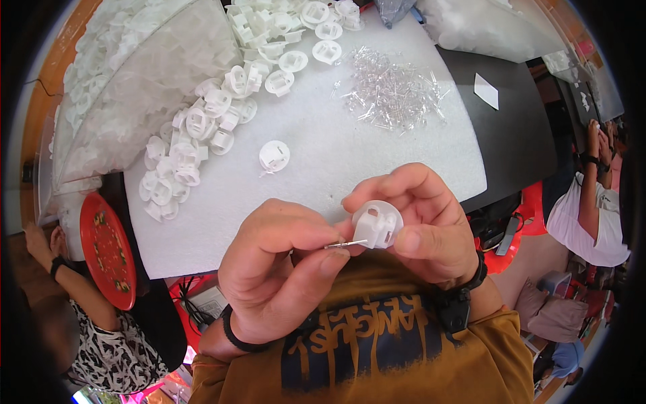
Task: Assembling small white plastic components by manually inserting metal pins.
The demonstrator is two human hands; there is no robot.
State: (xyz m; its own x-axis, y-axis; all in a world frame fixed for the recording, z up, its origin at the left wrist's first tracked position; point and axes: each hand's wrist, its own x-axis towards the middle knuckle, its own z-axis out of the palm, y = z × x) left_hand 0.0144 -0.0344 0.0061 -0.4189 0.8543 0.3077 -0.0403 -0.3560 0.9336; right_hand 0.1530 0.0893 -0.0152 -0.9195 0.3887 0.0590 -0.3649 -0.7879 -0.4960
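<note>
Between thumb and index finger of my left hand (276, 259), a thin metallic pin-like part (351, 243) is pinched, its bare end pointing right. My right hand (434, 232) grips a white round plastic housing (373, 223) by its disc, with the boxy, slotted side turned toward the pin. The pin's end is at the housing's lower left edge; whether they touch I cannot tell. Beyond my hands, a single white housing (274, 156) lies on the pale foam sheet (316, 168). Farther right is a heap of small clear parts with thin leads (397, 87).
More white housings (192, 138) are strewn along the sheet's left and far side, beside a large clear bag of them (155, 87). Another plastic bag (491, 30) sits far right. A red tray (108, 252) stands at left. People work at both sides.
</note>
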